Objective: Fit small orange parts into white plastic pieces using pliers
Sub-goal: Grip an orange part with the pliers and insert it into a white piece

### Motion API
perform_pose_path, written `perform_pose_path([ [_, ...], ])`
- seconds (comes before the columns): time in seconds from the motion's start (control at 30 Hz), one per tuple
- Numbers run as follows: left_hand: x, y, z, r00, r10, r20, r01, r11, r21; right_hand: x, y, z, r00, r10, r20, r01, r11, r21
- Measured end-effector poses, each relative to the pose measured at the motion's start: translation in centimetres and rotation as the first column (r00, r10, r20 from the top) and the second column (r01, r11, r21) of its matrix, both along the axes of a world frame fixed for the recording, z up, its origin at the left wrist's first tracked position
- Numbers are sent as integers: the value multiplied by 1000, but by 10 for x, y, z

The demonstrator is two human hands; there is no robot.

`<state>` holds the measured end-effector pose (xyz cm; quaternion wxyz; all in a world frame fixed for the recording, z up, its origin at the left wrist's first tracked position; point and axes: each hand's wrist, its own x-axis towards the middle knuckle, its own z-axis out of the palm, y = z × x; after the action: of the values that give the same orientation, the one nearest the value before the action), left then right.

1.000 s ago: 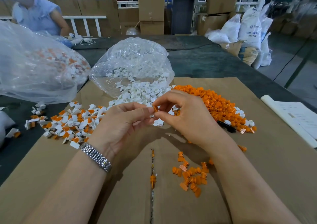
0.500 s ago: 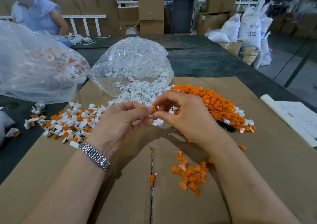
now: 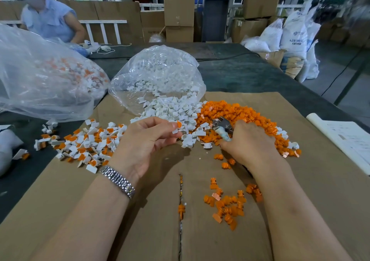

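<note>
The person's left hand point(image 3: 149, 140) pinches a small white plastic piece point(image 3: 176, 127) with an orange part point(image 3: 179, 124) showing at its top, thumb and fingertips curled together on it, held just above the near edge of the loose white pieces point(image 3: 174, 110). The right hand point(image 3: 252, 140) is wrapped round the pliers point(image 3: 222, 126), fingers curled over the handles, with the metal head poking out to the left of the knuckles over the heap of orange parts point(image 3: 240, 116); whether the tool's tips hold anything I cannot tell. That orange heap lies to the right of the white pieces, which spill from a clear plastic bag point(image 3: 158, 76) farther back. To the left sits a scatter of assembled white-and-orange pieces point(image 3: 86, 142), and beyond them a larger clear bag point(image 3: 40, 76) with more of the same inside. Nearer, between the forearms, a small cluster of orange parts point(image 3: 226, 204) lies on the brown cardboard sheet point(image 3: 320, 190) that covers the dark table point(image 3: 250, 74). A metal wristwatch point(image 3: 118, 180) bands the left wrist. At the far left another person in a light blue top point(image 3: 50, 20) sits at the table.
</note>
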<state>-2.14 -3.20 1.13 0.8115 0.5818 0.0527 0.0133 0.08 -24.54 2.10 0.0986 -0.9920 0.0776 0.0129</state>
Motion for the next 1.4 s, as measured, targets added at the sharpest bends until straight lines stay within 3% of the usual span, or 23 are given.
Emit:
perform_pose_path([
  [0.13, -1, 0, 1, 1000, 25, 5, -25, 1000, 10, 2, -1, -2, 999, 0, 43, -1, 999, 41],
  [0.27, -1, 1, 3, 999, 43, -11, -44, 998, -40, 2, -4, 3, 981, 66, 182, -104, 973, 208],
  [0.4, -1, 1, 4, 999, 42, -4, -42, 990, -135, -7, -8, 21, 941, 189, 282, -303, 842, 446],
  [0.5, 0, 0, 5, 999, 27, 22, -23, 988, -150, -17, -3, 29, 903, 380, 202, -428, 739, 521],
  [0.73, -1, -1, 6, 998, 36, 46, -32, 996, -85, -26, 10, 27, 822, 542, 176, -559, 707, 434],
  [0.9, -2, -4, 5, 996, 78, 54, -78, 997, -2, -25, 11, 24, 812, 552, 188, -577, 714, 397],
  [1.4, -3, -1, 1, 993, 97, 68, -101, 993, 61, -20, 26, 10, 822, 505, 264, -568, 762, 310],
])
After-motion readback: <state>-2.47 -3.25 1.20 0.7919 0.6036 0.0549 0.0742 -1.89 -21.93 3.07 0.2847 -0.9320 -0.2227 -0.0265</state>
